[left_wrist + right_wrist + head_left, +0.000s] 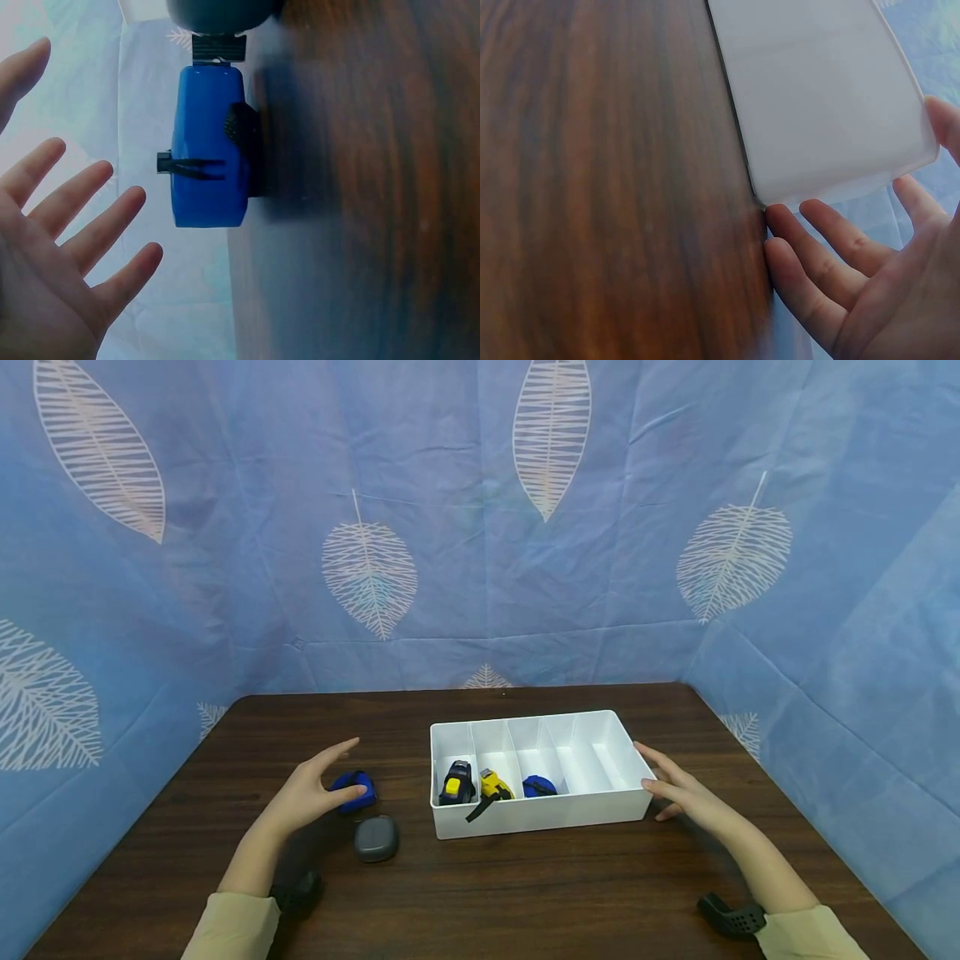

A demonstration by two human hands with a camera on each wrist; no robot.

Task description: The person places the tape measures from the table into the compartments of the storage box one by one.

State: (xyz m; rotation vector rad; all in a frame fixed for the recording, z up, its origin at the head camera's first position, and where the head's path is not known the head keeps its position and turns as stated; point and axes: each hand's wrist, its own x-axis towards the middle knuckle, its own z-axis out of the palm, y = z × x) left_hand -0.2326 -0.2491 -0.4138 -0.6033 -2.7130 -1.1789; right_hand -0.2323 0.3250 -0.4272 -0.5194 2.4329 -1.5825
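Observation:
My left hand [303,797] hovers with spread fingers just left of a blue tape measure [357,790] on the table. In the left wrist view, a gap separates that hand [67,247] from the blue body with its black strap and clip. A dark grey rounded case-like object [377,838] lies nearer to me. At the right end of a white divided box [540,817], my right hand [693,797] touches the end wall with its fingertips, thumb at the front corner. The box holds a black-and-yellow tape measure [457,783], a yellow one [494,785] and a round blue one [538,786], each in its own compartment.
The dark wooden table [525,893] is enclosed by blue cloth [450,568] with white leaf prints at the back and sides. A black strap [483,807] hangs over the box's front rim. Dark bands [731,917] sit at both wrists.

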